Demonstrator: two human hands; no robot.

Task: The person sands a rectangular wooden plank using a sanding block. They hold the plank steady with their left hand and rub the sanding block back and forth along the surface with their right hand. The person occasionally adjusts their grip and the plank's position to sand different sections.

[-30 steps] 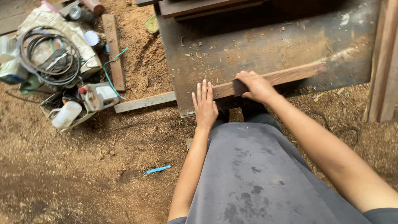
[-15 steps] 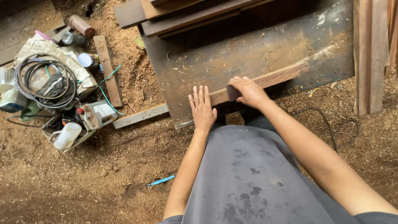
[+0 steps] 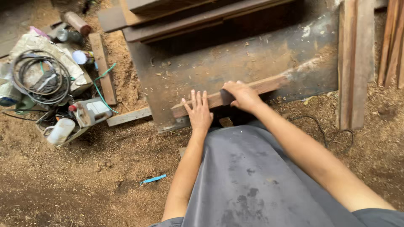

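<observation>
Left hand (image 3: 199,112): I'm pressing it flat, fingers spread open, on the near end of the wooden strip (image 3: 269,85), gripping nothing.
Right hand (image 3: 243,96): I'm curling it closed over the strip, just beside my left; a small dark block (image 3: 226,97) is showing under the fingers, and I can't tell what it is.
Wooden strip: it's lying on the dark board (image 3: 235,59), slanting up from near left to far right, its far end pale with dust.
Dark board: it's sitting low on the sawdust floor (image 3: 75,176), serving as my bench, with shavings scattered across it.
Beyond the board: darker planks (image 3: 181,14) are stacking at the far edge.
Right side: upright timber lengths (image 3: 355,63) are standing beside the board, touching its right edge.
Left side: a coil of black cable (image 3: 40,80) is resting on a pale sack, with a white jug (image 3: 60,131) and a small canister (image 3: 90,111) near it.
Floor in front: a blue scrap (image 3: 153,179) is lying in the sawdust, well apart from my hands.
My lap: grey cloth (image 3: 252,185) is filling the bottom of the view.
</observation>
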